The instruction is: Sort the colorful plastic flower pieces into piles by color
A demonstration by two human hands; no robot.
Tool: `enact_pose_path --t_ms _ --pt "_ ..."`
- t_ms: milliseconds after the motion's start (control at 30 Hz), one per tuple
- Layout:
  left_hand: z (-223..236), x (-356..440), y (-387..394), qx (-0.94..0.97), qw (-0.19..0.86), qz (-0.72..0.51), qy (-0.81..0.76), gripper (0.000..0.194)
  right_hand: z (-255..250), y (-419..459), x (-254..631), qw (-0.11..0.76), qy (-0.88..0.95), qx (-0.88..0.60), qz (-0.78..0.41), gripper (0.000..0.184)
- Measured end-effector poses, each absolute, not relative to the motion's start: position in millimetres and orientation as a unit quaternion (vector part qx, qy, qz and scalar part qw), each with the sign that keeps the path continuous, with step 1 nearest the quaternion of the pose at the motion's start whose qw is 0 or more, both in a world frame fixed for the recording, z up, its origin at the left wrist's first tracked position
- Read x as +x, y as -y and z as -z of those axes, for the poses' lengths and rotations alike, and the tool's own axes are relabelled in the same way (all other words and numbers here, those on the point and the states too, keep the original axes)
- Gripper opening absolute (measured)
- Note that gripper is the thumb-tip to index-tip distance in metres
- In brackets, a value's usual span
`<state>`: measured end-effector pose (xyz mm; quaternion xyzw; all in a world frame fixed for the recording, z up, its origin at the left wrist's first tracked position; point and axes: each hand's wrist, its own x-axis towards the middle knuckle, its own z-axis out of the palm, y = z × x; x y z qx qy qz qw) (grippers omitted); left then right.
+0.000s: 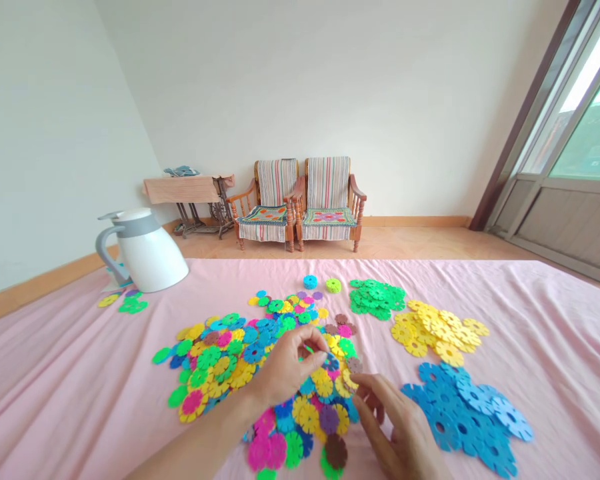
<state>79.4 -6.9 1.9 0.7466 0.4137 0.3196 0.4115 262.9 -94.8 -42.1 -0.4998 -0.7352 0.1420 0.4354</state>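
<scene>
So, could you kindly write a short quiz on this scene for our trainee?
1. Which colour of sorted pile lies nearest the right hand: A green, B yellow or C blue?
2. True or false: the left hand is over the mixed discs.
3. How many wooden armchairs stand by the far wall?

Key: 1 C, the blue pile; 2 true; 3 two.
</scene>
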Motion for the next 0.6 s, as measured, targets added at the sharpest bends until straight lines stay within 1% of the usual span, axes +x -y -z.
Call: enact_pose_path --t_ms 67,133,167,233,367,533,600 --pt "4.6 89.5 28.7 0.728 0.453 -0.309 -0.411 0.001 41.2 96.7 259.9 0.442 0.728 -0.501 -0.152 0.015" --pt "9.8 96.4 45.4 0.716 0.467 -0.307 -0.417 0.001 40.5 98.1 257.7 0.442 0.726 -0.504 -0.155 0.012" --pt "11.4 97.7 50.8 0.717 0.462 -0.309 -0.421 0.002 39.7 98.6 258.0 0.44 0.726 -0.506 -0.154 0.014" --pt "12.2 94.6 55.6 0.732 0.428 -0.316 -0.426 0.004 36.4 99.4 263.6 0.432 0.721 -0.521 -0.15 0.018" --pt "8.3 67.0 44.9 0.775 0.315 -0.32 -0.445 0.008 31.8 102.9 302.1 0.416 0.683 -0.583 -0.143 0.023" --pt "5.7 15.0 13.2 0.775 0.201 -0.333 -0.498 0.009 52.0 112.4 377.4 0.412 0.637 -0.631 -0.162 0.033" --pt "4.4 -3.9 1.9 0.769 0.171 -0.324 -0.524 0.009 61.6 116.6 399.9 0.404 0.624 -0.654 -0.142 0.035"
